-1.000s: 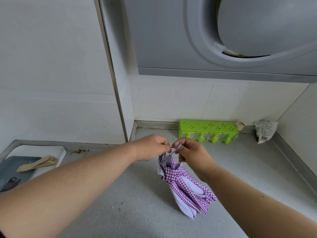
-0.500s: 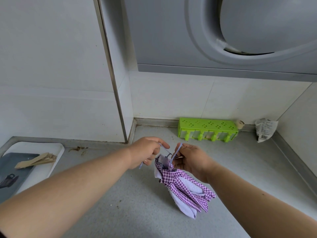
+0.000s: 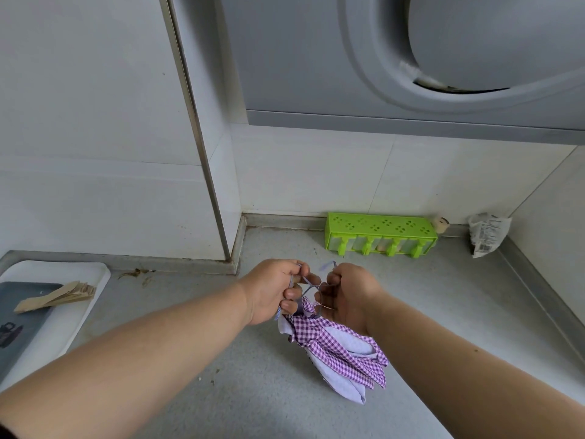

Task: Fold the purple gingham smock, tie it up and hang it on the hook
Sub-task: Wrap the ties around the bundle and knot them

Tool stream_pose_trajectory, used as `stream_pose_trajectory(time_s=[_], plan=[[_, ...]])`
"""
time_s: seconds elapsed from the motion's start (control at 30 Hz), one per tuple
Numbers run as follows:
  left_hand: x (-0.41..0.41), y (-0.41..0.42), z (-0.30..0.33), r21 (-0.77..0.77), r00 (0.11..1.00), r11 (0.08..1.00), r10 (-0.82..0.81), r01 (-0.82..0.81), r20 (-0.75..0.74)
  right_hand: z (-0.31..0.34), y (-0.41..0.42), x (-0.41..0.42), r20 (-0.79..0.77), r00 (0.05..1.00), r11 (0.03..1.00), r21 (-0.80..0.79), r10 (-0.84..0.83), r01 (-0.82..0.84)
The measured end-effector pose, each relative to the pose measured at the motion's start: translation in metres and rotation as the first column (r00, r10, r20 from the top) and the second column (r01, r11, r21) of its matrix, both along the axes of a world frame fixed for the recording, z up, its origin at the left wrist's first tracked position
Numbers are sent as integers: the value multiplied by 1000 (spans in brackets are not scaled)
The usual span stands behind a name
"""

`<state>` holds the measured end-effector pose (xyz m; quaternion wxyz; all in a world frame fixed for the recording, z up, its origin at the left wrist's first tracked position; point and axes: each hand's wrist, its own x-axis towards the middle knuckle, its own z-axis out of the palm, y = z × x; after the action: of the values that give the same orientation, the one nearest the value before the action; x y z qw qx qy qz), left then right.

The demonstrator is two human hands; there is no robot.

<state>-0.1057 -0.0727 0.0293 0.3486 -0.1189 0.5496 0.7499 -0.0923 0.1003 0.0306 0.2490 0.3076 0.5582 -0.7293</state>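
The purple gingham smock (image 3: 335, 350) is bunched into a narrow bundle and hangs over the grey counter (image 3: 427, 296), its lilac lining showing at the lower end. My left hand (image 3: 278, 289) grips one thin lilac strap at the bundle's top. My right hand (image 3: 348, 296) grips the other strap end, which pokes up above its knuckles. The straps cross between the two hands. No hook is in view.
A green perforated rack (image 3: 380, 232) stands against the back wall, with a small crumpled bag (image 3: 487, 232) in the right corner. A white tray (image 3: 57, 312) at left holds a grey board and wooden sticks (image 3: 57, 297). A grey hood (image 3: 411, 58) hangs overhead.
My two hands have closed together again after parting, and the straps are drawn tighter and crossed at the top of the bundle. The bundle stays in the same place.
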Motion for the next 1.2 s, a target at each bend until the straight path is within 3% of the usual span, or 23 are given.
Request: stream_pose_trajectory(time_s=[0.17,0.3,0.47,0.57,0.7,0.97,1.2], plan=[[-5,2,-7,-82,998,995,-60,63,33,-5,-6,-4,-31,993,992,-60,-113,111],[-8,4,-11,-86,994,993,-71,78,88,-12,-9,-6,-197,978,991,101,-63,84],[-11,6,-9,-138,983,977,-149,164,110,-10,-7,-12,-374,913,907,422,160,14],[-14,3,-6,-88,972,977,-182,196,152,-3,-6,-13,-381,820,768,631,428,-107],[-15,1,-7,-78,963,972,-207,223,173,0,-3,-13,-329,665,589,780,671,-209],[-12,4,-14,-121,977,984,-109,133,184,4,0,-15,-270,524,474,825,808,-306],[-8,6,-15,-138,986,989,-22,45,167,-1,-3,-13,-275,542,471,843,794,-261]])
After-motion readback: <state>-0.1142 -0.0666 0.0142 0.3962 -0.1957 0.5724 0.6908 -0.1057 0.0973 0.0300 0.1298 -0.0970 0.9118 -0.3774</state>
